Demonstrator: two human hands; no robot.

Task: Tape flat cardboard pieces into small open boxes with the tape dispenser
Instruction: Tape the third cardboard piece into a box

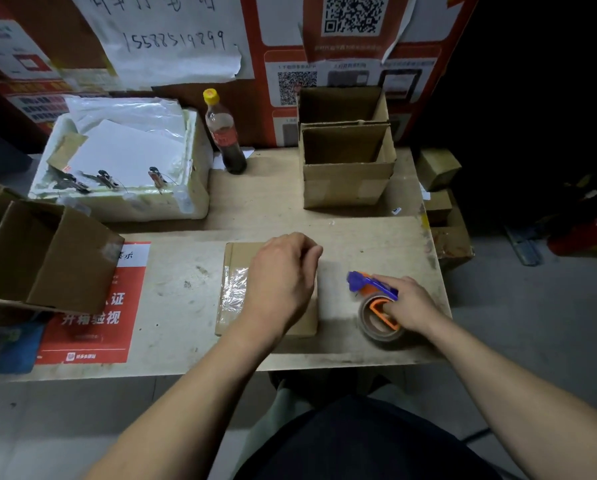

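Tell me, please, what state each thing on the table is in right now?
Left hand: rests on the cardboard box, fingers loosely curled.
Right hand: grips the tape dispenser.
Tape dispenser: on the table, held.
Cardboard box: lying on the table, clear tape across it.
Two finished boxes: upright, open-topped.
Box at left: open, tilted.
Bottle: upright, capped, partly full.
Foam box: open, holding paper.
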